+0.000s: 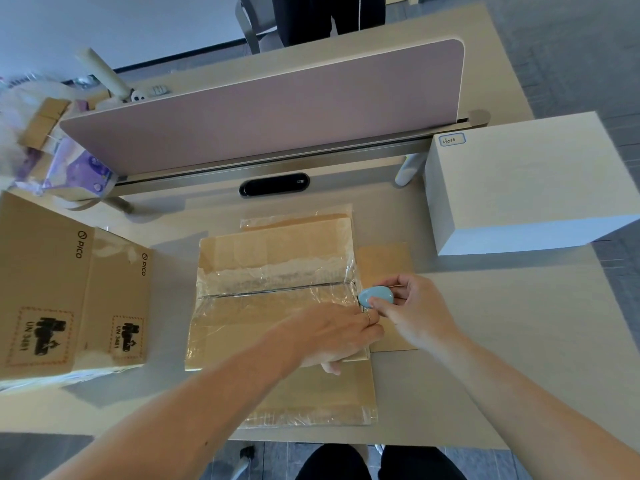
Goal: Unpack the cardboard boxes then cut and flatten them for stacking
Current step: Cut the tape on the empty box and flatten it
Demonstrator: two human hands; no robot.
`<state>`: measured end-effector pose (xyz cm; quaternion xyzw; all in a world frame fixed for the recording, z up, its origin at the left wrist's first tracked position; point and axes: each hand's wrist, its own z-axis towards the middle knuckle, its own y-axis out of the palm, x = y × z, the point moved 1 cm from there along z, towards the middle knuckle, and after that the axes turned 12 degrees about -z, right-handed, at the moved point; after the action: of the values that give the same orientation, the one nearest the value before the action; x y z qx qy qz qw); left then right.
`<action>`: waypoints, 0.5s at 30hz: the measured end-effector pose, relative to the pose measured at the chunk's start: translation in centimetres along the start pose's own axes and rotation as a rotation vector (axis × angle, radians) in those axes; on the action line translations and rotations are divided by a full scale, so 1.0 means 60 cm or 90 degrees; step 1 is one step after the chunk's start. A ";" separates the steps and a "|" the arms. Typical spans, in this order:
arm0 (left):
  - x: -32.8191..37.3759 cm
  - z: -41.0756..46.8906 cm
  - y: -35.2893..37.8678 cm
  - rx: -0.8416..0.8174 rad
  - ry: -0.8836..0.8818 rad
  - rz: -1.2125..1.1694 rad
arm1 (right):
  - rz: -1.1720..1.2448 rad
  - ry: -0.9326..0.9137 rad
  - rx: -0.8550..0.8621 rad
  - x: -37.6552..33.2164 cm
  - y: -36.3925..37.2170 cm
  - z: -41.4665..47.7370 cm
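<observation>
A brown cardboard box [273, 271] lies in the middle of the desk, its top covered with clear tape, and a slit runs along the centre seam. My right hand [412, 310] pinches a small light-blue cutter [375, 296] at the right end of that seam. My left hand [332, 337] lies on the box's right front corner, beside the cutter, with its fingers extended along the box edge. Flattened cardboard [311, 400] lies under and in front of the box.
Two brown printed boxes [69, 299] lie at the left of the desk. A white box [530, 181] stands at the right rear. A pink divider panel [270, 112] rises across the back. A person stands beyond it. Clutter sits at the far left.
</observation>
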<state>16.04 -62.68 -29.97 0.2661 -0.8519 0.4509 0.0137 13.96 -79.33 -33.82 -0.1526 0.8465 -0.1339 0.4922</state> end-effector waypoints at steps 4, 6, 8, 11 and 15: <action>0.005 -0.004 -0.007 0.006 -0.008 0.001 | 0.074 0.053 0.072 -0.005 -0.017 0.017; 0.006 -0.005 -0.008 0.017 0.007 0.018 | 0.146 0.083 0.128 -0.011 -0.030 0.023; 0.008 -0.005 -0.010 0.028 0.025 0.052 | 0.067 0.047 0.094 -0.013 -0.034 0.022; 0.009 -0.005 -0.004 0.038 0.047 0.126 | 0.062 0.036 0.053 -0.012 -0.027 0.006; 0.009 -0.010 0.003 0.077 0.074 0.199 | 0.064 0.015 0.018 -0.016 -0.014 0.000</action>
<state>15.38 -62.35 -29.60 0.1039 -0.8521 0.5124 -0.0234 14.50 -79.72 -32.76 -0.1013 0.8568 -0.1231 0.4903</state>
